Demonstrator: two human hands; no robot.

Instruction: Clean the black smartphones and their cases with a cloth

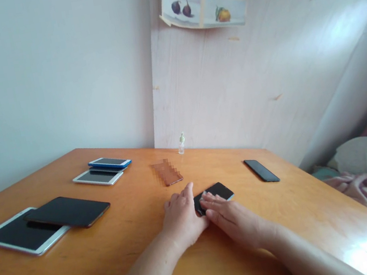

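A black smartphone (223,190) lies screen up on the wooden table in front of me. My left hand (181,215) braces its left end, with the thumb at the near edge and the forefinger at the far side. Over the screen, my right hand (234,220) reaches in from the right with fingers stretched and pressed together. Under those fingertips shows a small whitish wipe (204,194), mostly covered by the hand. The phone's left part is partly hidden by both hands.
Leftward on the table (133,239) lie a white tablet (13,234) with a black tablet (69,212) overlapping it. Behind are a smaller white tablet (96,176) and a blue-edged phone (110,163). A brown phone case (168,173), a small pump bottle (181,145) and another black phone (261,170) lie beyond my hands.
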